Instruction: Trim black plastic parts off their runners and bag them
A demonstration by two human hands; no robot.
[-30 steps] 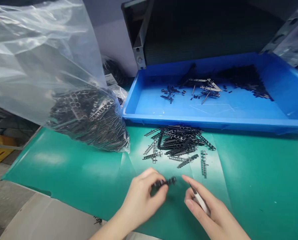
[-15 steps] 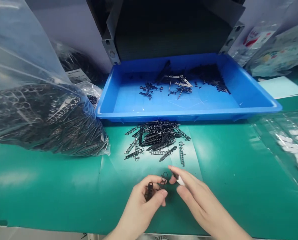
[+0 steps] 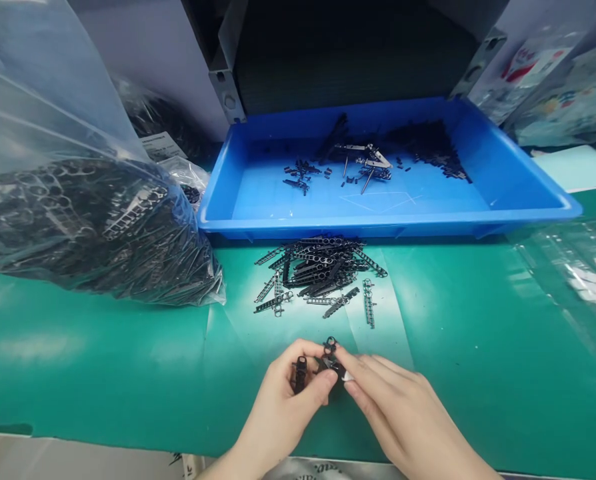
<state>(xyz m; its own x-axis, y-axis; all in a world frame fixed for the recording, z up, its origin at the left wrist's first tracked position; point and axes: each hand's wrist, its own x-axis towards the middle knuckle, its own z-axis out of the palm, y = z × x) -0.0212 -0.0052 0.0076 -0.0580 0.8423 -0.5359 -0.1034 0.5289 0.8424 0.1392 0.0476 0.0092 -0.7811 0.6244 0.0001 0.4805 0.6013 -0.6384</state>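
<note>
My left hand is closed round small black plastic parts, low in the middle of the view. One black part with round loops stands up between thumb and forefinger. My right hand meets it from the right, its fingers pinched on a small piece with a white end; the fingers hide most of that piece. Beyond the hands lies a loose pile of black ladder-like parts, with a single part at its right.
Behind the pile, a blue tray holds black bits and a metal tool. A bulging clear bag of black parts stands left. At the right are a clear plastic tray with white pieces and a pale sheet.
My right hand has moved left against the part in my left hand, its fingers closer together. The whole view has shifted slightly.
</note>
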